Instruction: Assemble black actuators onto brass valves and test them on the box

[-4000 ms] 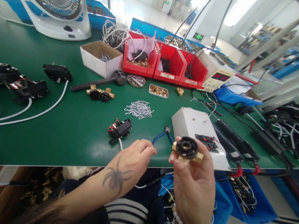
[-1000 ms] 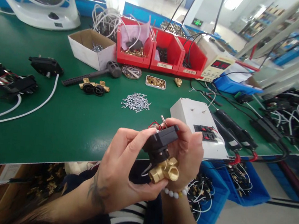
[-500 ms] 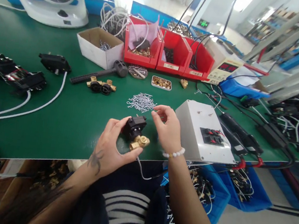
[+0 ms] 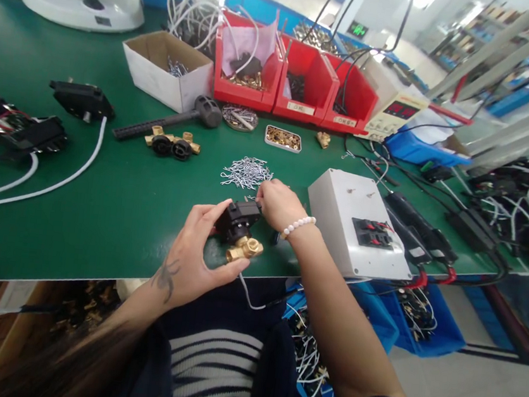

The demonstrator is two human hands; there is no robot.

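Observation:
My left hand (image 4: pixel 192 247) is wrapped round a motorised valve, thumb along the brass valve body (image 4: pixel 242 249) and fingers behind the black actuator housing (image 4: pixel 239 218). A white cable runs from it toward my lap. My right hand (image 4: pixel 279 203) is closed at the far right corner of the housing, its fingertips turned away and hidden. A small silver bit shows just left of those fingers; whether they grip it I cannot tell. Right beyond lies a heap of silver hairpin clips (image 4: pixel 247 172) on the green bench (image 4: pixel 148 211).
A grey switch box (image 4: pixel 339 213) stands close on my right. Farther back are a tray of brass parts (image 4: pixel 283 138), a black mallet (image 4: pixel 168 120), brass fittings (image 4: pixel 172 143), a white carton (image 4: pixel 163 79) and red bins (image 4: pixel 298 107). Blue crates (image 4: pixel 441 327) sit below the edge.
My right hand has moved from the clip heap's edge down and left to the actuator, its fingers now curled in. My left hand still holds the valve. The whole view has shifted slightly.

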